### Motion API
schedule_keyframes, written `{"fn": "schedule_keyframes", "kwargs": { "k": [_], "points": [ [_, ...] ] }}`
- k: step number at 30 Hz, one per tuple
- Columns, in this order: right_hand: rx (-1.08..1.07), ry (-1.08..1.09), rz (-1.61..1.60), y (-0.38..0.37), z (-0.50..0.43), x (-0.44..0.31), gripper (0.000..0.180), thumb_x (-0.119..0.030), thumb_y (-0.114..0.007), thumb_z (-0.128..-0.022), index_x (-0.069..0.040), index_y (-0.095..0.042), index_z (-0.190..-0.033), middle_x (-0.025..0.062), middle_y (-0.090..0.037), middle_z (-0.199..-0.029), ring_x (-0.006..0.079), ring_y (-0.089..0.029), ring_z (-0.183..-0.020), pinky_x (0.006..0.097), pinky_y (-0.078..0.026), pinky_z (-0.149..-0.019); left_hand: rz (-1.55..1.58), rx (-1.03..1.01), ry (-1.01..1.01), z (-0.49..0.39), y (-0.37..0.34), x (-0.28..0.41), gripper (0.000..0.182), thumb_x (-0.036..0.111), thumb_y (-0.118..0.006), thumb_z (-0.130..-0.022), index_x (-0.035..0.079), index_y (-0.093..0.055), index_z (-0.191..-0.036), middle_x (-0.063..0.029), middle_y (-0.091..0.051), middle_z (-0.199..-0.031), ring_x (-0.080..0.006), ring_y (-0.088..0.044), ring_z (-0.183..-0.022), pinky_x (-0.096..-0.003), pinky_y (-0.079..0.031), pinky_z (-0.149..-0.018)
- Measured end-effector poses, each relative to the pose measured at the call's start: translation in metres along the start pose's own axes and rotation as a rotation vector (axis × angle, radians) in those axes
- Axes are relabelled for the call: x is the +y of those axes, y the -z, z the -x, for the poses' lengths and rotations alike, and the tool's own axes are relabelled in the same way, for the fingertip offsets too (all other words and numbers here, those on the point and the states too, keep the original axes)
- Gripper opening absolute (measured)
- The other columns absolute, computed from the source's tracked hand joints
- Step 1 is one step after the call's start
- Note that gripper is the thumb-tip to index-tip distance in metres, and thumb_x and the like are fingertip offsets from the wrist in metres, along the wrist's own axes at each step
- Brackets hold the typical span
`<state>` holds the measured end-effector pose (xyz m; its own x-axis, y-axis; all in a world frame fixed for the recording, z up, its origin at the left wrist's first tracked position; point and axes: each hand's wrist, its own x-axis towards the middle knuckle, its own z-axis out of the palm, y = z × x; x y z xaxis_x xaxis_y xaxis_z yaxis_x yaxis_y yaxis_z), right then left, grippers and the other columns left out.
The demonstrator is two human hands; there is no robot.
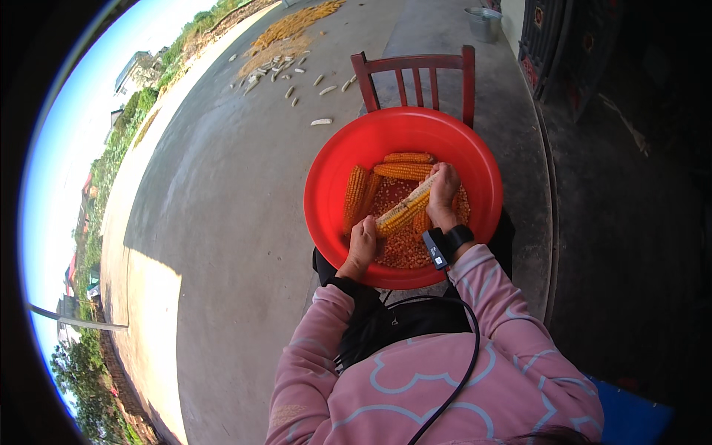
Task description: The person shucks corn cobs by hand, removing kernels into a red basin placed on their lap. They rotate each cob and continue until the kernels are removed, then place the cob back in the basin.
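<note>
A partly shelled corn cob (406,208) is held slantwise between my two hands above a red plastic basin (325,167). My left hand (362,240) grips its lower left end; my right hand (444,189) is closed around its upper right end. One side of the cob shows bare and whitish, the lower side still bears yellow kernels. Several unshelled corn cobs (355,192) lie in the basin around the hands, and loose kernels (406,250) cover part of its bottom. Some cobs are partly hidden behind the held cob and my right hand.
A red wooden chair (414,62) stands just beyond the basin. Bare cobs (321,122) and a heap of yellow corn (300,22) lie on the concrete floor farther off. A metal bucket (483,25) stands near the doorway. A black cable (475,345) runs from my right wrist over my front.
</note>
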<state>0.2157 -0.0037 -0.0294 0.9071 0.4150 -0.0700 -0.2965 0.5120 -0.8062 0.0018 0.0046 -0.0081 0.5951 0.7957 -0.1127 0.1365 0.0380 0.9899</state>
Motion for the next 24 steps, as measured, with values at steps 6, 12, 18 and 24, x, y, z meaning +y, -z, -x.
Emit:
{"fn": "schedule_keyframes", "kwargs": {
  "k": [6, 12, 18, 24],
  "points": [
    [0.01, 0.023, 0.045, 0.003, -0.006, 0.002, 0.025, -0.017, -0.044, -0.089, -0.003, -0.047, -0.068, 0.0025, -0.047, -0.065, 0.0131, -0.044, -0.06, 0.0299, -0.038, -0.057, 0.173, -0.047, 0.154, 0.0, -0.001, 0.004, 0.043, 0.041, -0.04, -0.098, 0.002, -0.057, -0.095, -0.0048, -0.054, -0.062, -0.015, -0.052, -0.047, -0.0273, -0.041, -0.044],
    [0.022, 0.083, 0.108, 0.001, -0.004, -0.003, 0.028, -0.018, -0.044, -0.089, -0.003, -0.045, -0.065, 0.0026, -0.046, -0.063, 0.0128, -0.043, -0.059, 0.0303, -0.036, -0.056, 0.133, -0.187, 0.199, -0.003, 0.001, 0.005, 0.041, 0.041, -0.047, -0.095, 0.003, -0.049, -0.112, -0.005, -0.055, -0.066, -0.0145, -0.054, -0.05, -0.026, -0.042, -0.046],
    [0.037, 0.086, 0.106, -0.003, 0.0, -0.009, 0.028, -0.017, -0.043, -0.09, -0.002, -0.046, -0.066, 0.0017, -0.046, -0.063, 0.0122, -0.043, -0.058, 0.0294, -0.037, -0.055, 0.224, -0.194, 0.196, 0.001, 0.0, 0.003, 0.038, 0.039, -0.045, -0.096, 0.005, -0.047, -0.112, -0.0046, -0.054, -0.066, -0.0148, -0.054, -0.051, -0.0255, -0.042, -0.047],
    [0.023, 0.008, 0.09, 0.001, -0.002, -0.007, 0.025, -0.015, -0.042, -0.089, -0.002, -0.048, -0.069, 0.0027, -0.048, -0.065, 0.0128, -0.044, -0.057, 0.0286, -0.037, -0.054, 0.189, -0.269, 0.208, 0.004, 0.0, 0.014, 0.036, 0.038, -0.04, -0.097, 0.005, -0.048, -0.109, -0.0046, -0.054, -0.067, -0.016, -0.056, -0.054, -0.026, -0.045, -0.05]
  ]
}}
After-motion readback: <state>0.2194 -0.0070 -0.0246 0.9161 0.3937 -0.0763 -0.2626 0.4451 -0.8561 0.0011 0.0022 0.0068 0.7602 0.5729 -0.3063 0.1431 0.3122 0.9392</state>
